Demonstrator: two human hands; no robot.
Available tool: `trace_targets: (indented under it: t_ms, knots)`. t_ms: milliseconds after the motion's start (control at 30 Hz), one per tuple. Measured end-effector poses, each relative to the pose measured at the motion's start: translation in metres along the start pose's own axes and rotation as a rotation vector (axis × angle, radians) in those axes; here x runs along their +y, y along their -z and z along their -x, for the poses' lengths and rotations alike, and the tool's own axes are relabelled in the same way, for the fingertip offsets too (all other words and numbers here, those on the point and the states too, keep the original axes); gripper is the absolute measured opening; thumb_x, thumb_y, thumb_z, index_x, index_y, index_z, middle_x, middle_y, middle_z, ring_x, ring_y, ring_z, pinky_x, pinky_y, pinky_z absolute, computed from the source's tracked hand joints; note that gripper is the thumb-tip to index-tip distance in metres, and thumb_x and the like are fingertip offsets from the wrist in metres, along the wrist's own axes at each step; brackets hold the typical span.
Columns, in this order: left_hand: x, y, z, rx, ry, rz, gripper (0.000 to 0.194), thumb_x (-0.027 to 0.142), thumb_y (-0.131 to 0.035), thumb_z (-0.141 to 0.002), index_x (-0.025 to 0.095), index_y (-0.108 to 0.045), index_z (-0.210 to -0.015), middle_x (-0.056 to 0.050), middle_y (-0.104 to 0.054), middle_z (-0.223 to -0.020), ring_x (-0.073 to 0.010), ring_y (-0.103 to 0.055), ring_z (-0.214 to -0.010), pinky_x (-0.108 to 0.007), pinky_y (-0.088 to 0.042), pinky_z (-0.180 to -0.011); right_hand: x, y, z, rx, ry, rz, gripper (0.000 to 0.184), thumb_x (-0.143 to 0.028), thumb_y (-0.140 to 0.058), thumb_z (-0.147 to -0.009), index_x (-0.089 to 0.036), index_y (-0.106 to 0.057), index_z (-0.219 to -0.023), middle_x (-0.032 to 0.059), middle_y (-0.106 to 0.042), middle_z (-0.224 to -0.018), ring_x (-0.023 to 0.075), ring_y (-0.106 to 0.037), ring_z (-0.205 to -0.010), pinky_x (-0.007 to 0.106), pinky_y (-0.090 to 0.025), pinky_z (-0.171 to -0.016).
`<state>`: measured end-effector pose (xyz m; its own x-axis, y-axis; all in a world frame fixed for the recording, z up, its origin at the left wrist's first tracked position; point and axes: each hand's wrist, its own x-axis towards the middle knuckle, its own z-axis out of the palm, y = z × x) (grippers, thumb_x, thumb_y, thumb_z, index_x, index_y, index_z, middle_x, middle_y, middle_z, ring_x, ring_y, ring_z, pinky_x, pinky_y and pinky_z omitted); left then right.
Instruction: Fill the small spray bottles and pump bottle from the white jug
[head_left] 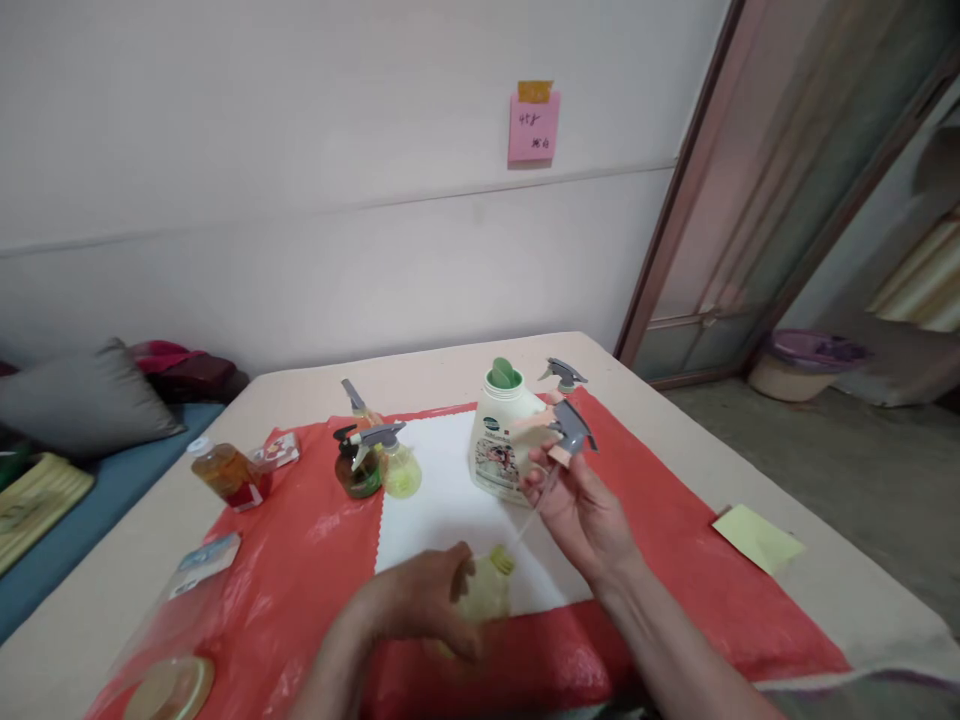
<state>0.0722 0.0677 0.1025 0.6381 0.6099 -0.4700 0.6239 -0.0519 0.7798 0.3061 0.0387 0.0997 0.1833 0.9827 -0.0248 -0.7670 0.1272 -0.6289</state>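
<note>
My left hand (431, 600) is wrapped round a small yellowish spray bottle (486, 588) whose threaded neck is uncapped and tilts to the right. In my right hand (581, 505) is a grey trigger spray head (571, 425), gripped below its trigger. A thin clear dip tube hangs from it, its lower end close to the bottle's neck; whether it enters the opening I cannot tell. Just behind stands a large cream detergent jug (499, 440) with an open mouth and a green spout (504, 374), partly covered by the right hand and spray head.
Another spray head (564, 374) lies behind the jug. Left of the white sheet (442, 520) stand a filled spray bottle (401, 470), a dark pump bottle (356, 465) and an amber bottle (229, 475). Red plastic (675, 570) covers the table; a yellow note (759, 540) lies right.
</note>
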Motion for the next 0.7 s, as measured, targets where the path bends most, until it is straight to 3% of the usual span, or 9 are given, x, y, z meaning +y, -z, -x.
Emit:
trace_targets:
  t_ms: [67, 200, 300, 367, 433, 533, 600, 700]
  knots:
    - [-0.010, 0.018, 0.006, 0.041, 0.063, -0.044, 0.062, 0.030, -0.091, -0.044, 0.022, -0.068, -0.101, 0.000, -0.068, -0.090, -0.0201, -0.058, -0.080, -0.027, -0.043, -0.067, -0.008, 0.005, -0.004, 0.030, 0.094, 0.040, 0.032, -0.055, -0.077, -0.077, -0.030, -0.072, -0.096, -0.0020, -0.070, -0.084, 0.0126, -0.057, -0.065, 0.032, -0.051, -0.074]
    - [-0.018, 0.041, 0.015, 0.193, -0.076, 0.264, 0.056, 0.025, -0.080, -0.058, 0.021, -0.065, -0.112, -0.004, -0.068, -0.108, -0.0226, -0.061, -0.096, -0.030, -0.047, -0.082, -0.009, 0.007, -0.003, 0.028, 0.164, 0.304, 0.038, -0.059, -0.072, -0.079, -0.027, -0.070, -0.100, 0.0007, -0.066, -0.086, 0.0137, -0.053, -0.065, 0.033, -0.047, -0.070]
    - [-0.021, 0.042, 0.011, 0.368, -0.088, 0.369, 0.070, 0.027, -0.080, -0.062, 0.021, -0.057, -0.128, -0.007, -0.067, -0.118, -0.0250, -0.062, -0.102, -0.033, -0.047, -0.087, 0.002, 0.003, 0.000, -0.038, 0.121, 0.583, 0.039, -0.059, -0.072, -0.079, -0.023, -0.071, -0.091, 0.0026, -0.066, -0.089, 0.0156, -0.053, -0.073, 0.034, -0.045, -0.074]
    - [-0.026, 0.039, 0.003, 0.464, -0.051, 0.327, 0.072, 0.030, -0.083, -0.059, 0.020, -0.058, -0.126, -0.007, -0.068, -0.114, -0.0263, -0.063, -0.101, -0.034, -0.047, -0.087, 0.008, 0.002, 0.000, -0.095, 0.070, 0.690, 0.034, -0.054, -0.077, -0.077, -0.021, -0.069, -0.079, 0.0013, -0.062, -0.078, 0.0156, -0.050, -0.072, 0.033, -0.042, -0.071]
    - [-0.035, 0.037, -0.007, 0.536, -0.007, 0.270, 0.074, 0.032, -0.087, -0.054, 0.020, -0.059, -0.121, -0.006, -0.069, -0.107, -0.0263, -0.063, -0.096, -0.034, -0.047, -0.085, 0.009, 0.006, -0.003, -0.135, 0.032, 0.766, 0.030, -0.049, -0.079, -0.075, -0.022, -0.068, -0.080, -0.0018, -0.055, -0.070, 0.0154, -0.047, -0.069, 0.032, -0.041, -0.067]
    - [-0.048, 0.036, -0.018, 0.586, 0.055, 0.237, 0.086, 0.031, -0.090, -0.048, 0.021, -0.054, -0.126, -0.006, -0.067, -0.106, -0.0254, -0.063, -0.094, -0.034, -0.048, -0.083, 0.006, 0.021, -0.009, -0.202, -0.038, 1.060, 0.025, -0.046, -0.069, -0.081, -0.025, -0.061, -0.092, -0.0045, -0.050, -0.070, 0.0155, -0.047, -0.067, 0.031, -0.042, -0.064]
    - [-0.054, 0.036, -0.022, 0.600, 0.061, 0.256, 0.091, 0.029, -0.090, -0.047, 0.021, -0.050, -0.129, -0.008, -0.066, -0.113, -0.0258, -0.064, -0.099, -0.035, -0.048, -0.085, 0.004, 0.032, -0.013, -0.263, -0.103, 1.264, 0.016, -0.039, -0.064, -0.082, -0.025, -0.056, -0.086, -0.0046, -0.051, -0.069, 0.0155, -0.048, -0.066, 0.030, -0.040, -0.063]
    - [-0.057, 0.033, -0.025, 0.600, 0.018, 0.311, 0.092, 0.025, -0.089, -0.047, 0.020, -0.048, -0.129, -0.014, -0.063, -0.123, -0.0264, -0.063, -0.102, -0.037, -0.049, -0.088, 0.007, 0.044, -0.017, -0.361, -0.175, 1.376, 0.007, -0.026, -0.063, -0.076, -0.024, -0.059, -0.080, -0.0034, -0.059, -0.071, 0.0156, -0.050, -0.067, 0.029, -0.038, -0.063]
